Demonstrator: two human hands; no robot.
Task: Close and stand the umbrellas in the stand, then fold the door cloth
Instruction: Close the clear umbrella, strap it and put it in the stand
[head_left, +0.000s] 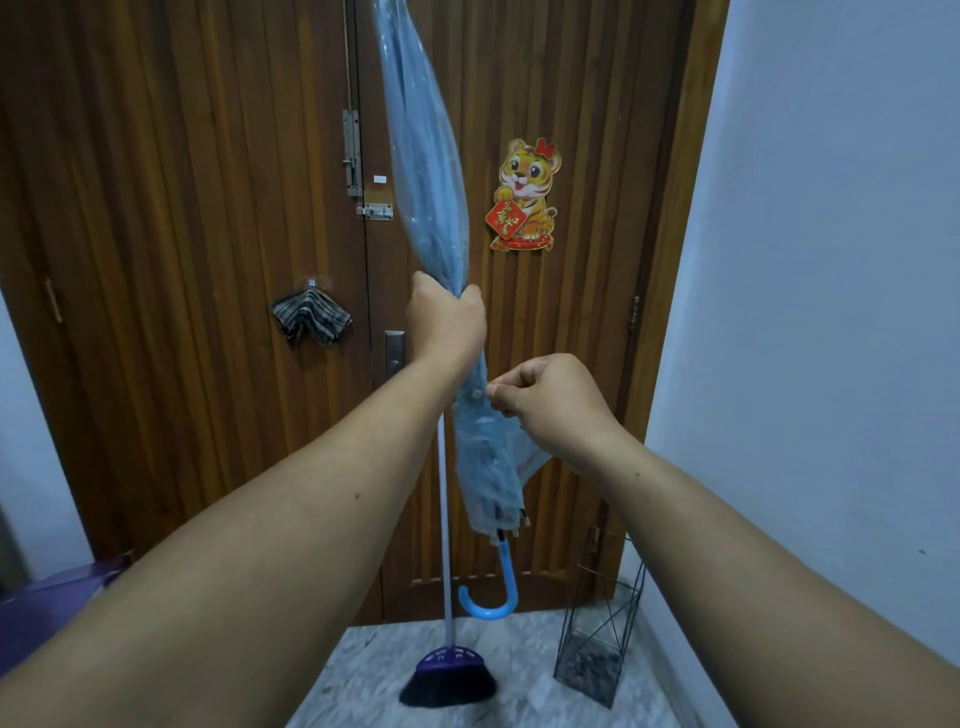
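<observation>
Overhead to floor, head view: closed blue umbrella (426, 171) held upright before the wooden door (208, 208), hooked handle down. Left hand (447, 322) fisted round its gathered canopy at mid-length. Right hand (545, 400) just below, fingertips pinching the closure strap by its button. Wire stand (597, 639) on the floor, far right. Striped cloth (310, 315) hangs on the door, left. Broom (448, 670) leans below.

Bare forearms, seemingly no sleeves.

One umbrella (426, 171) (blue), one stand (597, 639), one broom (448, 680), one cloth (310, 316).
</observation>
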